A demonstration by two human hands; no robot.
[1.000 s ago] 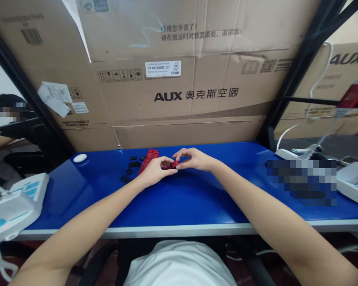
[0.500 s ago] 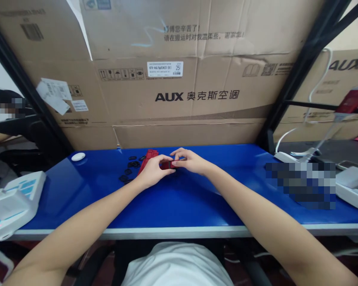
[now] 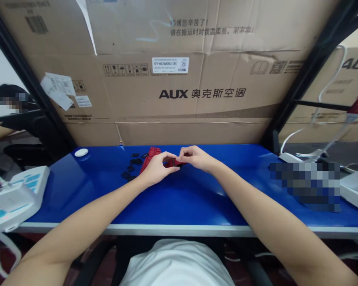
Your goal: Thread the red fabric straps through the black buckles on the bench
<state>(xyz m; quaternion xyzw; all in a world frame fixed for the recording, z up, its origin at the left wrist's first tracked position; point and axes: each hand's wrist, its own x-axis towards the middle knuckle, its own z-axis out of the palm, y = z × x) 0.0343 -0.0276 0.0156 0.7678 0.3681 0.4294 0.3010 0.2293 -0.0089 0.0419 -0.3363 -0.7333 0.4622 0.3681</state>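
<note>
Both of my hands meet over the blue table around a small piece of red webbing strap (image 3: 169, 162) that carries a black slider buckle (image 3: 173, 162). My left hand (image 3: 158, 168) pinches the strap and buckle from the left, thumb below and fingers above. From the other side, my right hand (image 3: 197, 158) grips the red end between thumb and curled fingers. A bundle of folded red straps (image 3: 151, 157) lies just behind my left hand, partly covered by it. Several loose black buckles (image 3: 135, 161) are scattered left of the bundle.
A tall cardboard sheet (image 3: 131, 99) stands along the back of the blue table (image 3: 179, 202). A round white object (image 3: 81, 152) sits at the back left. White power strips (image 3: 30, 190) flank both sides. Another person (image 3: 20, 107) is beyond the left frame post.
My right hand has drawn slightly right and the red end shows farther right of the buckle. My left hand keeps its hold. The whole view has shifted a little.
</note>
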